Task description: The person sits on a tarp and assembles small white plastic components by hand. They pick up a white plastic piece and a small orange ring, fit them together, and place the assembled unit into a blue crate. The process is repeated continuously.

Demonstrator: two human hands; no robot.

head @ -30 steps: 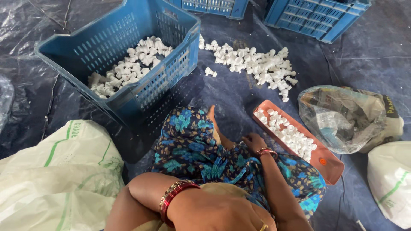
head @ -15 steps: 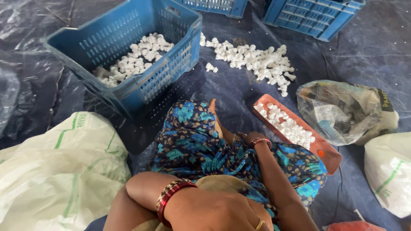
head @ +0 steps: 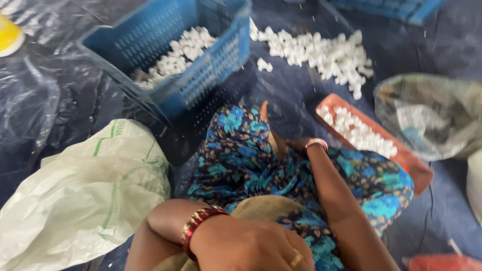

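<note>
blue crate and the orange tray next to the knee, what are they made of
The blue crate looks like moulded rigid plastic: perforated grid walls, smooth and slightly glossy. The orange tray also seems plastic, with a thin raised rim and matte finish, though blur leaves that open. Both hold small white pieces.

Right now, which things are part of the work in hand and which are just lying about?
In use:
right hand
orange tray of white pieces
blue crate
loose white pile

Lying about:
white sack
clear plastic bag
left hand, resting on the lap
</note>
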